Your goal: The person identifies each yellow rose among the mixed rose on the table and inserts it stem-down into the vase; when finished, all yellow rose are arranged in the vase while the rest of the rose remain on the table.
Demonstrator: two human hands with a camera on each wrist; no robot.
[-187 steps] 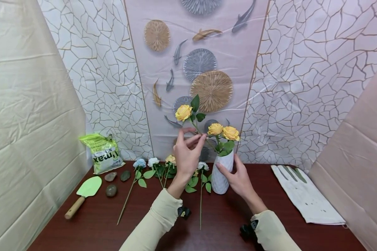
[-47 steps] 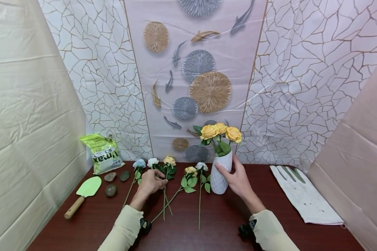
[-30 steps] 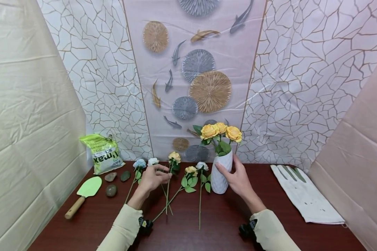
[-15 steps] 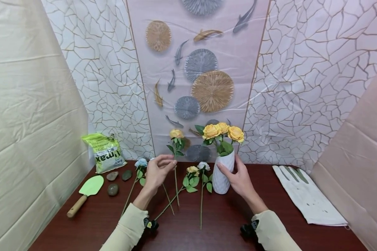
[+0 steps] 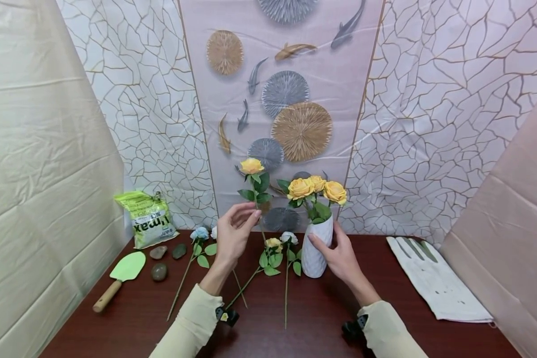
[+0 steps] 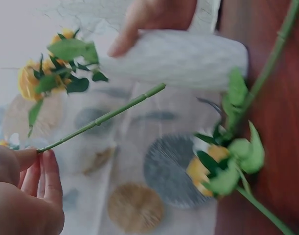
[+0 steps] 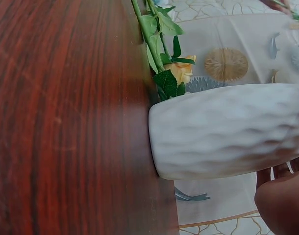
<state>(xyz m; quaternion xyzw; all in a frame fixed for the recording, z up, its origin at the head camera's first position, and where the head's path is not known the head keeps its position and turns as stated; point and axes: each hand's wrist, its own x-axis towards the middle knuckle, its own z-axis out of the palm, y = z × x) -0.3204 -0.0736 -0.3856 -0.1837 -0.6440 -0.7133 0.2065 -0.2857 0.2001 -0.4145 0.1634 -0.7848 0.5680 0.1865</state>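
Observation:
My left hand point(image 5: 234, 231) pinches the stem of a yellow rose point(image 5: 252, 166) between thumb and fingers, holding it up with the bloom on top. In the left wrist view the bare lower stem point(image 6: 110, 115) slants toward the vase. My right hand point(image 5: 342, 256) grips a white textured vase point(image 5: 315, 256), thumb across its front; the right wrist view shows the vase point(image 7: 223, 132) with its base at the table. Several yellow roses point(image 5: 316, 189) stand in the vase. Between the hands lie another yellow rose point(image 5: 274, 243) and a white rose point(image 5: 288, 238).
On the left lie a blue rose point(image 5: 200, 233), a white rose partly hidden by my left hand, several stones point(image 5: 159, 271), a green trowel point(image 5: 127, 266) and a green bag point(image 5: 147, 219). A white glove point(image 5: 436, 278) lies on the right of the table point(image 5: 322, 323).
My left hand has picked the yellow rose up from the table and raised it, moving right toward the vase. Earlier, another yellow rose went into the vase. The right hand stays on the vase.

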